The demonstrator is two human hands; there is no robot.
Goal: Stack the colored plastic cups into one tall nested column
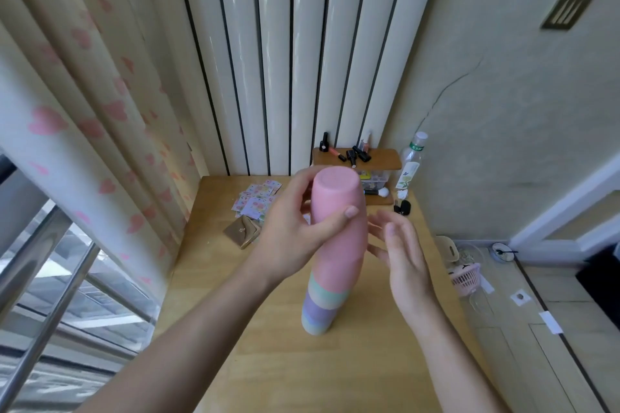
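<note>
A tall column of upside-down nested cups point(330, 265) stands on the wooden table point(278, 365). Its top cup is pink point(339, 208), and below it show bands of green, cream, purple, blue and yellow-green. My left hand point(295, 235) wraps the pink top cup from the left, with the thumb across its front. Just right of the column my right hand point(399, 255) hovers with its fingers spread, holding nothing and not touching the cups.
Sticker sheets point(256, 199) and a gold purse point(241, 230) lie at the table's far left. A small wooden shelf point(385, 156) with nail polish bottles and a plastic bottle point(411, 161) stand at the back. A pink basket point(466, 275) sits on the floor to the right.
</note>
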